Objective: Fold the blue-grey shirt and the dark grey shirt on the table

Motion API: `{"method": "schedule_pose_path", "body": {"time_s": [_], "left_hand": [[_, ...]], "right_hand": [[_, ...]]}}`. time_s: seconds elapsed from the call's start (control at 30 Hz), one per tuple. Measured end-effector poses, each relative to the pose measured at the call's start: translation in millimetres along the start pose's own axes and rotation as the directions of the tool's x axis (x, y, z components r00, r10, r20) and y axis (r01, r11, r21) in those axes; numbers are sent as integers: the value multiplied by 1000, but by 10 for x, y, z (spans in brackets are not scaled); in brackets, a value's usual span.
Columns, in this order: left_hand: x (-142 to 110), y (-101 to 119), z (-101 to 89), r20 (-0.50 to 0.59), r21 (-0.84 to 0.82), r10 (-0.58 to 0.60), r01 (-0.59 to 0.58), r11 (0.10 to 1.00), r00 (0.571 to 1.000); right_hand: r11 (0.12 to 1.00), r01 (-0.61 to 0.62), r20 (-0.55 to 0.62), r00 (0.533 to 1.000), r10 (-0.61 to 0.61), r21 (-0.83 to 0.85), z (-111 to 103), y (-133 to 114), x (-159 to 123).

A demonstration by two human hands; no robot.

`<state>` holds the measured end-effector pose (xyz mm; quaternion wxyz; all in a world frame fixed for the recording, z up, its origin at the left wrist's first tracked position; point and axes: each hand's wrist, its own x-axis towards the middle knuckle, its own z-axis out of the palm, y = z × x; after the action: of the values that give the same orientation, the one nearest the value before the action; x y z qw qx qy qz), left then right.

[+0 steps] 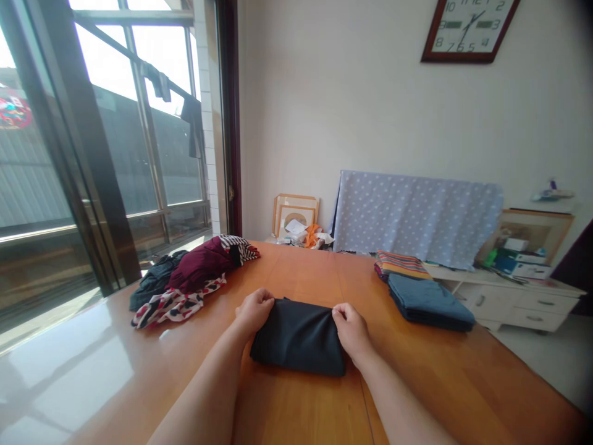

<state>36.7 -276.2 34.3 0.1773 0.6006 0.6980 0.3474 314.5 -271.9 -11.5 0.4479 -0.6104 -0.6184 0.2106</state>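
A dark, near-black garment (pixel 299 340), folded into a rough rectangle, lies on the wooden table (pixel 301 411) in front of me. My left hand (pixel 256 309) pinches its far left corner. At the far right corner, the fingers of my right hand (pixel 351 327) are closed on the same cloth. The garment's near edge rests on the tabletop. What kind of garment it is cannot be made out from the folds.
Left on the table is a loose heap of clothes (pixel 194 272), maroon, dark and patterned. Folded blue clothes (pixel 428 301) and a striped folded stack (pixel 402 264) sit at the right. Beyond stand a polka-dot cloth cover (pixel 417 213) and a white cabinet (pixel 519 303).
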Motion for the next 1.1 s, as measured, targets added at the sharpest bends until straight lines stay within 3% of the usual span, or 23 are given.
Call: {"method": "schedule_pose_path", "body": {"time_s": [0.1,0.2,0.3,0.4,0.5,0.67,0.83,1.0,1.1], "left_hand": [[-28,79,-25,-111,138,47,-32,990,993],[-108,207,-64,-189,222,192,-149,964,963],[-230,342,-50,-81,182,373,-354,917,924],[-325,412,53,92,120,452,-461,879,887],[-349,380,202,201,121,455,-483,867,868],[-297,242,363,264,162,441,-490,856,858],[-276,189,386,292,158,429,-485,860,855],[-289,189,388,316,182,422,-491,852,850],[-299,198,393,315,208,429,-502,839,847]], "right_hand": [[1000,9,-40,999,-9,15,-43,-46,12],[997,29,-77,996,-34,-67,-147,-172,-10],[963,-23,0,1000,24,-268,-259,-309,-68],[894,-56,140,982,131,-444,-320,-366,-125],[860,-42,213,962,174,-509,-325,-355,-164],[850,-10,255,952,168,-526,-297,-359,-223],[836,60,281,953,115,-545,-301,-379,-249],[815,24,292,939,180,-579,-328,-358,-218],[828,-7,229,960,163,-560,-366,-370,-217]]}}
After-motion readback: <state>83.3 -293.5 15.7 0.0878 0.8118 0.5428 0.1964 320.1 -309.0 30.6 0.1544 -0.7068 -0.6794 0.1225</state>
